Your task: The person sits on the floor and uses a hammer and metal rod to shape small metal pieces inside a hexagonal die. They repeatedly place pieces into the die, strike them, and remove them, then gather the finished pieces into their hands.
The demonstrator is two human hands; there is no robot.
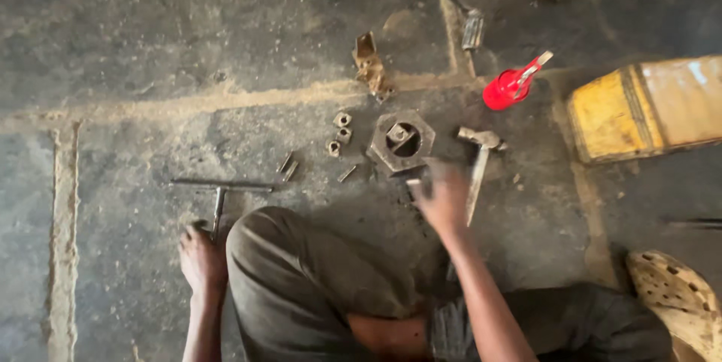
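Right hand [442, 198]: blurred, grip unreadable, touching near edge of hexagonal block [401, 142], mid-floor; hammer [478, 170] just right, handle toward person. Left hand [200, 257]: resting at T-wrench [219, 195] shaft end, closure unclear.

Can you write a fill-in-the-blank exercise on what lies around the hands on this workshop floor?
1. The left hand rests at the lower end of a ____-shaped metal wrench.
2. The blurred right hand reaches toward a large metal block with ____ sides.
3. The oil can beside the yellow container is coloured ____.
4. Right of the block lies a ____ with a metal head.

Missing words: T; six; red; hammer
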